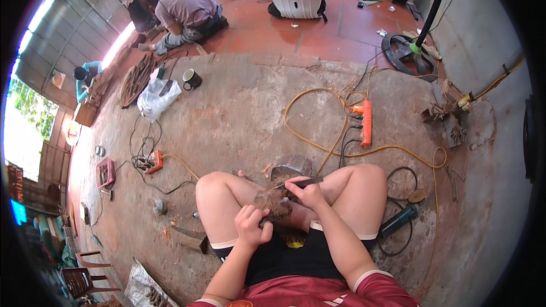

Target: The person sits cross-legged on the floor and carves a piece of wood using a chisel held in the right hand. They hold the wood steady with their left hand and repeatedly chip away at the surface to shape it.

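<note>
Sitting cross-legged on the concrete floor (244, 113), knees wide, work held low between my legs. Left hand (252, 226): grip curled shut round the near end of a small brown wood piece (274, 202), thumb on top. Right hand (306, 192): fingers pressed together on a thin dark tool (301, 182), held pen-style, shaft pointing left & slightly down; tip meets the upper side of the wood. Can't tell the tip shape, too small.

Wood piece sits just above my lap, between both hands, touching both. Surface looks rough, uneven; detail blurred.

Grey stone block (291, 166) on floor just beyond my shins. Yellow cable (318, 142) loops past it to an orange power strip (366, 122) further off, right. 2nd orange strip (154, 162) w/ black leads to my left. Dark green power tool (399, 220) lies by my right knee. Mug (191, 79) & white plastic bag (154, 98) far left; standing fan base (405, 51) far right. Other people working at the far end, seated low.
</note>
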Action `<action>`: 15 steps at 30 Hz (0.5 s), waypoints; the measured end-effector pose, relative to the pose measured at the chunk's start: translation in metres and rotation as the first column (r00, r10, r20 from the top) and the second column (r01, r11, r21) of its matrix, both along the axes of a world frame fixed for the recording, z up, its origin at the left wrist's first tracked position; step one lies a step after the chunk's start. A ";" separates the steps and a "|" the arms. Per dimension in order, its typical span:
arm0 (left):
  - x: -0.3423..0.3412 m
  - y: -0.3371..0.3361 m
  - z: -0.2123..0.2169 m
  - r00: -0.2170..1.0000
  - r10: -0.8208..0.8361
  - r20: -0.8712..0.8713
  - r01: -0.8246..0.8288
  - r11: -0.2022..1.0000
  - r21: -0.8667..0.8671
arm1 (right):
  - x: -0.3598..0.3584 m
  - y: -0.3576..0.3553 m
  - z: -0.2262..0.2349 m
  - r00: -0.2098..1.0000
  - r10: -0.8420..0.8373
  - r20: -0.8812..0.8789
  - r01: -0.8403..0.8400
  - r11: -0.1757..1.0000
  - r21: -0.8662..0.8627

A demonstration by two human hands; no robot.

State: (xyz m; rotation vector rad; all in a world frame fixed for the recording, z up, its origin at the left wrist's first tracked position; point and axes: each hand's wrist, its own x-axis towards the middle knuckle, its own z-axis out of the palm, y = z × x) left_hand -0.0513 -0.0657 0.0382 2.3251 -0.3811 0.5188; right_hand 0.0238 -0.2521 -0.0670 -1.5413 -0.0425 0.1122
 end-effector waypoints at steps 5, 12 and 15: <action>0.008 -0.004 0.008 1.000 -0.013 0.016 0.014 1.000 0.000 | 0.002 -0.006 0.004 0.982 -0.052 -0.181 0.045 0.998 -0.042; 0.011 -0.006 0.008 1.000 -0.010 0.017 0.010 1.000 0.008 | -0.002 -0.004 0.005 0.986 -0.003 -0.169 0.032 0.985 0.168; 0.013 -0.007 0.007 0.999 -0.009 0.047 0.010 1.000 -0.021 | -0.002 -0.003 0.005 0.985 -0.038 -0.170 0.057 0.993 0.107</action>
